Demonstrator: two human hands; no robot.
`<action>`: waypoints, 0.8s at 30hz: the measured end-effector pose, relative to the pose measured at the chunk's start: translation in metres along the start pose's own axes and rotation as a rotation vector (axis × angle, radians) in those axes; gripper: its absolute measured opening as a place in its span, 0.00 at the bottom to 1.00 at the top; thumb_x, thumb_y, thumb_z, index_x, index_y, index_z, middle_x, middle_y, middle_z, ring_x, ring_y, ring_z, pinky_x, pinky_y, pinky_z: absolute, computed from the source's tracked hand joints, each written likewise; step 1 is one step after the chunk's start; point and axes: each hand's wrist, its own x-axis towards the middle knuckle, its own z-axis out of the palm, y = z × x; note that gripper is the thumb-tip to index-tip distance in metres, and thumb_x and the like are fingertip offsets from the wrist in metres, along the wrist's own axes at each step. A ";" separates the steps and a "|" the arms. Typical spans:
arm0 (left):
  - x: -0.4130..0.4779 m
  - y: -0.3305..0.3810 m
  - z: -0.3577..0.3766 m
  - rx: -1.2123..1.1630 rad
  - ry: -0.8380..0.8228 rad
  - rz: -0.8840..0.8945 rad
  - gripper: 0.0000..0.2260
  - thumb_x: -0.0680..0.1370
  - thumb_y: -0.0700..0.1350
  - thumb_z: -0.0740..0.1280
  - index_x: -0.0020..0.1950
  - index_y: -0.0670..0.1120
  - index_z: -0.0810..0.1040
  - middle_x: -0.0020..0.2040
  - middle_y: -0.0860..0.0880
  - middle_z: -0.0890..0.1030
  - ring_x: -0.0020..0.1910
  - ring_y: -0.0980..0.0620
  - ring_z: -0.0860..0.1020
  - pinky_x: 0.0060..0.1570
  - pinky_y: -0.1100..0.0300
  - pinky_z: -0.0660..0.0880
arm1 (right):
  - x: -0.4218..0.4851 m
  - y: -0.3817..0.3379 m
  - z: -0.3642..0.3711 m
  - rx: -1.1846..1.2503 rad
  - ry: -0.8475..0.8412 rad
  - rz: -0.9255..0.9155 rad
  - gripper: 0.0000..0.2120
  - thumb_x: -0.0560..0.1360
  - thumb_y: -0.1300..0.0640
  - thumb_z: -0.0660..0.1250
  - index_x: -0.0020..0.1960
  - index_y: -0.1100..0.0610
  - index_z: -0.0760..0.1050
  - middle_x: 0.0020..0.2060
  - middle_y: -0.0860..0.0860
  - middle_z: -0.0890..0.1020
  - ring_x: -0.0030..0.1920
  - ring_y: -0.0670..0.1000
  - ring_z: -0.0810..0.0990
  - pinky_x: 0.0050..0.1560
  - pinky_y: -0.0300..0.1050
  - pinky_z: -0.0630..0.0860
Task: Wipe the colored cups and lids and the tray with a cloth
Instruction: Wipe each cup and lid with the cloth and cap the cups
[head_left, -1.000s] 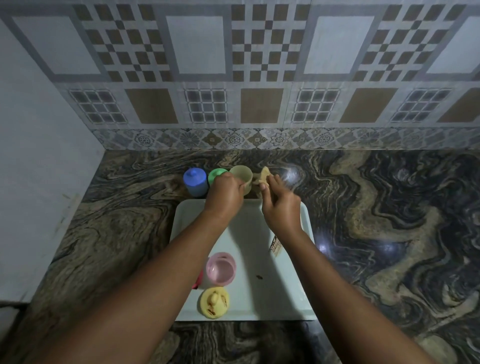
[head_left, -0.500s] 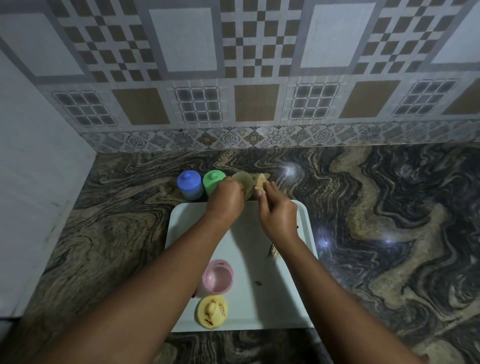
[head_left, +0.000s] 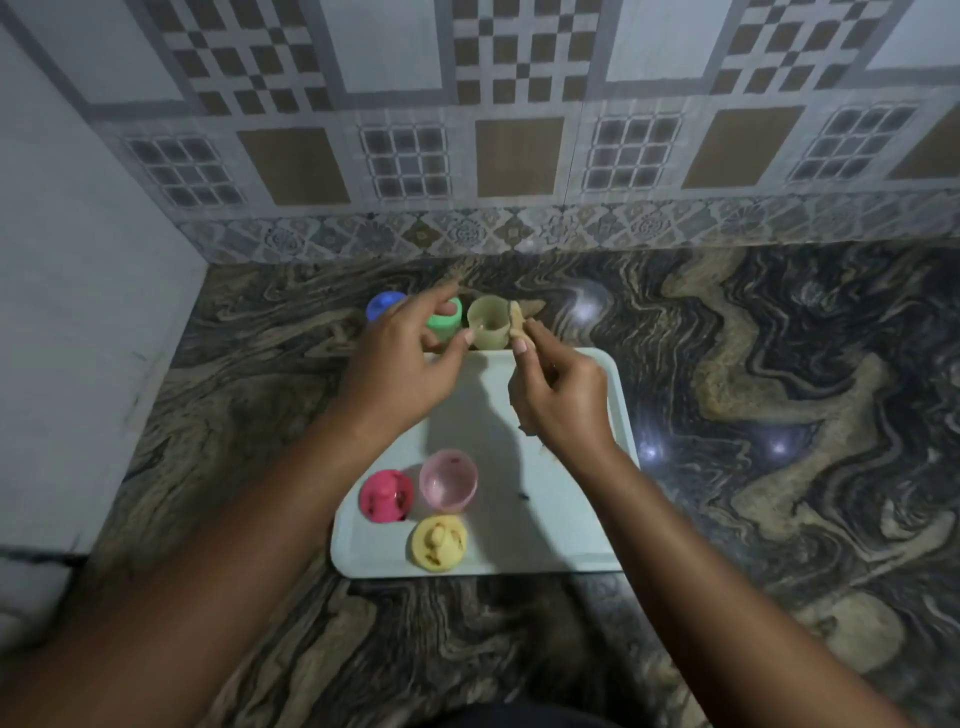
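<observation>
A white tray (head_left: 571, 519) lies on the marble counter. On its near left stand a clear pink cup (head_left: 448, 480), a red lid (head_left: 387, 494) and a yellow lid (head_left: 439, 543). Behind the tray's far edge, in a row on the counter, are a blue lidded cup (head_left: 383, 305), a green lidded cup (head_left: 445, 322) and an open pale yellow cup (head_left: 488, 322). My left hand (head_left: 405, 364) hovers with loose spread fingers in front of the green cup, holding nothing. My right hand (head_left: 561, 400) pinches a small yellowish cloth (head_left: 517, 325) right beside the yellow cup.
A tiled wall (head_left: 519, 156) runs along the back of the counter and a plain white wall (head_left: 78, 312) closes the left side. Dark swirled marble (head_left: 779, 415) stretches to the right of the tray. A small dark speck (head_left: 523, 496) lies on the tray.
My left hand has let go of the pale yellow cup, which now stands on the counter beside the green cup. The hand drew back left and opened. The right hand still holds the cloth.
</observation>
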 end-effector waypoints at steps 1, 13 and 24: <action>-0.014 0.003 -0.009 -0.024 0.007 -0.002 0.20 0.76 0.48 0.72 0.67 0.49 0.77 0.56 0.53 0.82 0.40 0.54 0.80 0.48 0.57 0.79 | -0.011 -0.002 -0.002 0.018 -0.019 0.001 0.21 0.80 0.36 0.61 0.68 0.43 0.78 0.30 0.50 0.78 0.32 0.54 0.75 0.38 0.54 0.80; -0.173 -0.037 -0.006 0.094 -0.174 -0.058 0.08 0.76 0.48 0.72 0.53 0.50 0.84 0.49 0.53 0.83 0.37 0.57 0.78 0.42 0.55 0.79 | -0.152 -0.005 -0.027 0.118 -0.119 0.109 0.13 0.83 0.47 0.63 0.65 0.39 0.80 0.28 0.45 0.71 0.29 0.47 0.68 0.32 0.47 0.69; -0.198 -0.048 0.027 0.326 -0.214 -0.231 0.15 0.75 0.57 0.68 0.57 0.51 0.79 0.55 0.50 0.80 0.50 0.47 0.80 0.42 0.53 0.78 | -0.183 0.011 -0.008 -0.152 -0.181 0.217 0.16 0.82 0.46 0.65 0.66 0.50 0.81 0.38 0.38 0.84 0.35 0.36 0.81 0.38 0.38 0.77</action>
